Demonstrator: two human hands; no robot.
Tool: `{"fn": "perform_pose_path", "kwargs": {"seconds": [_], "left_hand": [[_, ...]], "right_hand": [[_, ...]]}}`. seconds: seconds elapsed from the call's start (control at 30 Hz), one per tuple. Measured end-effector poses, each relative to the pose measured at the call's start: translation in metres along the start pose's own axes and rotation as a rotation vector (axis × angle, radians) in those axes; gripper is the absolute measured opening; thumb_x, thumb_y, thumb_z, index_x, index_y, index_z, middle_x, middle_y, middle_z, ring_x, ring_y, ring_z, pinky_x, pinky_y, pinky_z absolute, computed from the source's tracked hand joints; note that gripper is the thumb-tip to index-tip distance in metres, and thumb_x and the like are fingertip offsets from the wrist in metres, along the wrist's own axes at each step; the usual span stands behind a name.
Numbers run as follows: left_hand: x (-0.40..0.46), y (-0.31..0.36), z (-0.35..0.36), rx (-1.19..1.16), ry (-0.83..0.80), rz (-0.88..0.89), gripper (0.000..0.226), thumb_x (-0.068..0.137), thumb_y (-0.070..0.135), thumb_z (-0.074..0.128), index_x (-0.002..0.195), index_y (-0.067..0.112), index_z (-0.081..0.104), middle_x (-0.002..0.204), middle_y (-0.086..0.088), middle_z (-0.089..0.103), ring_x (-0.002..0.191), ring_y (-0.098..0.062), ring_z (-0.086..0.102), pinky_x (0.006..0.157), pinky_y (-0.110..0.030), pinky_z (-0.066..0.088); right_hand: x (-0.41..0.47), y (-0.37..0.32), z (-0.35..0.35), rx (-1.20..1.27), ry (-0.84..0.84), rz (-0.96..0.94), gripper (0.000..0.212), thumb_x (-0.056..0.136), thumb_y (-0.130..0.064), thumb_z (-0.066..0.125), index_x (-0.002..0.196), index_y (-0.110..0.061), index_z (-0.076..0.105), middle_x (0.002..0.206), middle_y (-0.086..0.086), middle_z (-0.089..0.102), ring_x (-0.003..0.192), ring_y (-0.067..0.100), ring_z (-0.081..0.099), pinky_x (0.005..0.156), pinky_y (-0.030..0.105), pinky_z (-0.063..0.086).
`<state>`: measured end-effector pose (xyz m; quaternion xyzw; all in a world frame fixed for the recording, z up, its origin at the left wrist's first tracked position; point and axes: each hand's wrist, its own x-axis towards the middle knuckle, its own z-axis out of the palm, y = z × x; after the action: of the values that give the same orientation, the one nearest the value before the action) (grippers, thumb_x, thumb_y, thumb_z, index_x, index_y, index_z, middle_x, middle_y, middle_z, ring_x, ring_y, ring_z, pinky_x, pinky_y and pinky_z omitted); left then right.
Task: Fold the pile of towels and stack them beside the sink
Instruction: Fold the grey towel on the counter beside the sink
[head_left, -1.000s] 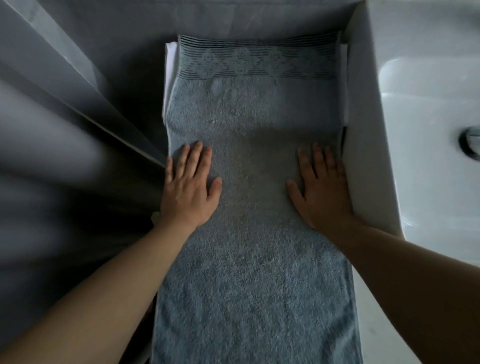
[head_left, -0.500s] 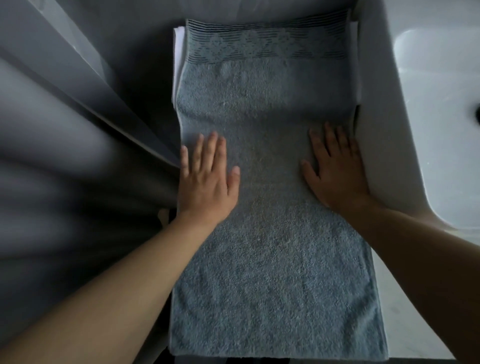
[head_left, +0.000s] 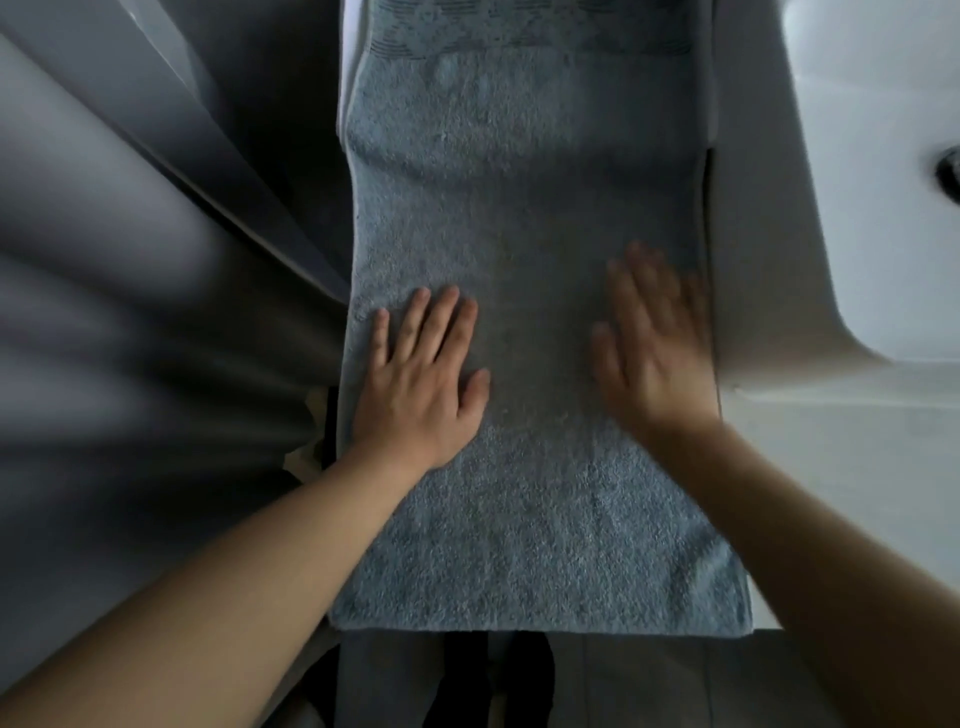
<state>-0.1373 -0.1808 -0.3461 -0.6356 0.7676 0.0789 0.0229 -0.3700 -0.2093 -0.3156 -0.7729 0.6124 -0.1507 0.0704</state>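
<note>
A blue-grey towel (head_left: 519, 312) lay lengthwise on the counter just beside the white sink (head_left: 883, 182), its patterned band at the far end and its near edge at the counter's front. The left hand (head_left: 421, 384) rested flat on the towel on the side away from the sink, fingers straight, holding nothing. The right hand (head_left: 649, 348), blurred, lay flat along the towel's sink-side edge, fingers extended.

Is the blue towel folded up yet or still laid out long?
Laid out long: the blue towel lies flat beside the sink, with left hand and right hand flat on it.
</note>
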Motion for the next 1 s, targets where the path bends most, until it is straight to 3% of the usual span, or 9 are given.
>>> {"fn": "perform_pose_path", "kwargs": {"seconds": [0.17, 0.37, 0.5, 0.57, 0.67, 0.8, 0.87, 1.0], "left_hand": [[0.001, 0.000, 0.000, 0.009, -0.001, -0.002, 0.072, 0.096, 0.055, 0.009, 0.159, 0.021, 0.003, 0.167, 0.001, -0.003, 0.154, -0.021, -0.008, 0.123, -0.053, -0.002], [0.004, 0.005, -0.011, 0.087, -0.071, -0.018, 0.070, 0.098, 0.053, 0.003, 0.158, 0.018, -0.007, 0.166, -0.002, -0.012, 0.152, -0.024, -0.015, 0.122, -0.052, -0.008], [-0.038, 0.027, -0.011, 0.006, 0.050, -0.026, 0.070, 0.100, 0.051, 0.007, 0.158, 0.013, 0.003, 0.167, -0.003, -0.003, 0.154, -0.024, -0.006, 0.123, -0.051, -0.005], [-0.080, 0.044, 0.003, -0.087, 0.055, 0.049, 0.069, 0.102, 0.051, 0.013, 0.159, 0.014, 0.007, 0.167, -0.004, 0.001, 0.154, -0.024, -0.003, 0.123, -0.051, -0.002], [-0.128, 0.042, 0.019, -0.007, -0.031, 0.108, 0.069, 0.101, 0.053, 0.016, 0.159, 0.018, 0.011, 0.167, -0.002, 0.006, 0.154, -0.022, -0.002, 0.123, -0.050, 0.000], [-0.139, 0.002, 0.012, -0.056, 0.021, -0.201, 0.070, 0.096, 0.052, 0.022, 0.158, 0.019, 0.021, 0.166, -0.005, 0.015, 0.153, -0.027, 0.009, 0.122, -0.050, 0.003], [-0.151, -0.009, 0.007, -0.199, 0.080, -0.420, 0.069, 0.097, 0.049, 0.029, 0.157, 0.015, 0.026, 0.164, -0.012, 0.020, 0.151, -0.032, 0.018, 0.121, -0.048, 0.010], [-0.182, 0.001, 0.006, -1.108, 0.201, -1.072, 0.066, 0.095, 0.034, 0.047, 0.154, 0.011, 0.028, 0.156, -0.017, 0.033, 0.142, -0.030, 0.035, 0.116, -0.041, 0.029]], "right_hand": [[-0.072, -0.002, 0.006, -0.181, -0.321, 0.026, 0.067, 0.095, -0.057, 0.019, 0.155, -0.028, 0.017, 0.163, 0.002, 0.011, 0.150, 0.023, 0.009, 0.121, 0.047, 0.006], [-0.072, -0.007, 0.002, -0.198, -0.334, 0.066, 0.070, 0.092, -0.055, 0.009, 0.155, -0.026, 0.013, 0.163, 0.004, 0.006, 0.150, 0.023, 0.004, 0.121, 0.045, -0.002], [-0.092, -0.022, -0.012, -0.087, -0.200, 0.063, 0.063, 0.098, -0.050, 0.014, 0.155, -0.022, 0.018, 0.162, 0.005, 0.009, 0.150, 0.024, 0.005, 0.121, 0.047, -0.001], [-0.113, -0.020, -0.010, -0.084, -0.259, 0.006, 0.063, 0.099, -0.051, 0.014, 0.155, -0.023, 0.014, 0.162, 0.002, 0.004, 0.150, 0.023, 0.002, 0.121, 0.047, 0.001], [-0.148, 0.005, -0.014, -0.146, -0.367, 0.031, 0.067, 0.094, -0.057, 0.011, 0.155, -0.029, 0.009, 0.162, -0.003, -0.001, 0.150, 0.019, -0.003, 0.121, 0.044, 0.000], [-0.175, 0.044, -0.029, -0.192, -0.370, 0.297, 0.066, 0.095, -0.059, 0.007, 0.155, -0.032, -0.003, 0.162, -0.004, -0.010, 0.149, 0.018, -0.013, 0.119, 0.041, -0.013], [-0.193, 0.044, -0.036, -0.152, -0.348, 0.470, 0.065, 0.099, -0.055, 0.013, 0.155, -0.026, -0.002, 0.163, 0.002, -0.008, 0.149, 0.022, -0.012, 0.120, 0.042, -0.012], [-0.226, -0.001, -0.037, 0.145, 0.013, 0.861, 0.053, 0.091, -0.029, 0.045, 0.140, -0.012, 0.035, 0.144, 0.017, 0.030, 0.134, 0.028, 0.021, 0.113, 0.042, 0.015]]}}
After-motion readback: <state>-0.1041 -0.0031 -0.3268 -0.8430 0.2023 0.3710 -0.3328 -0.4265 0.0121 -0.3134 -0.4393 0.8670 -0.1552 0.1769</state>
